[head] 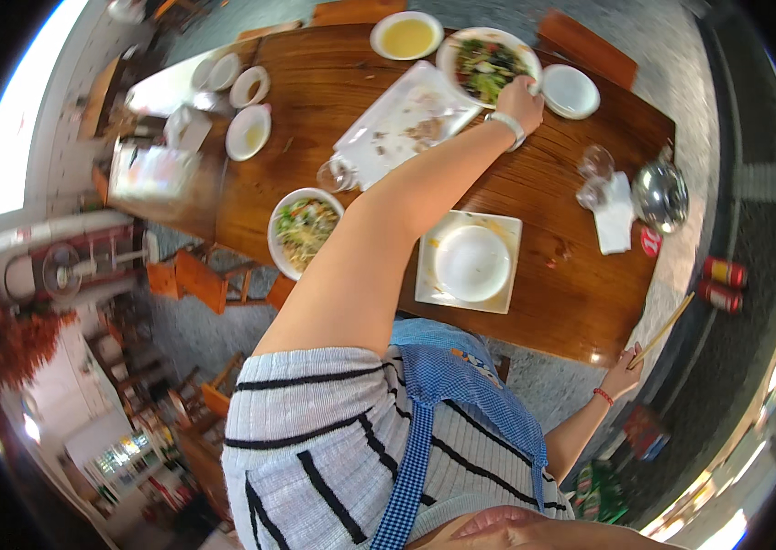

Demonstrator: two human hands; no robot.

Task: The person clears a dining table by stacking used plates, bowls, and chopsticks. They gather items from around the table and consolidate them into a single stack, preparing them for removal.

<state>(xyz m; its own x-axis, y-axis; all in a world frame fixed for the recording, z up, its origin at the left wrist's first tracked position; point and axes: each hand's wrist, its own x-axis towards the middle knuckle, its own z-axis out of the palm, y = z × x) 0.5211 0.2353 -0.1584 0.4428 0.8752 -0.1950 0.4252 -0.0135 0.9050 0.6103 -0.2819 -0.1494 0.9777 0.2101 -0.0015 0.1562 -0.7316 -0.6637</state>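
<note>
My left hand point(521, 104) reaches across the wooden table point(553, 192) and grips the near right rim of a large white bowl point(448, 63). Leafy greens and dark pieces of food point(488, 69) fill that bowl. Off the table's right end, my right hand point(623, 372) holds a pair of wooden chopsticks point(669, 323), their tips pointing up and away. Beside the gripped bowl are a smaller white bowl point(570, 91) and a bowl of yellow liquid point(407, 39). A long white tray point(378, 130) with food scraps lies partly behind my left forearm.
Nearest me, a white bowl point(472, 263) sits in a stained square plate point(427, 292). Another bowl of food point(278, 254) is left of my arm. Clear cups point(596, 163), napkins point(613, 220) and a shiny metal pot point(661, 197) occupy the right end. Chairs point(199, 278) surround the table.
</note>
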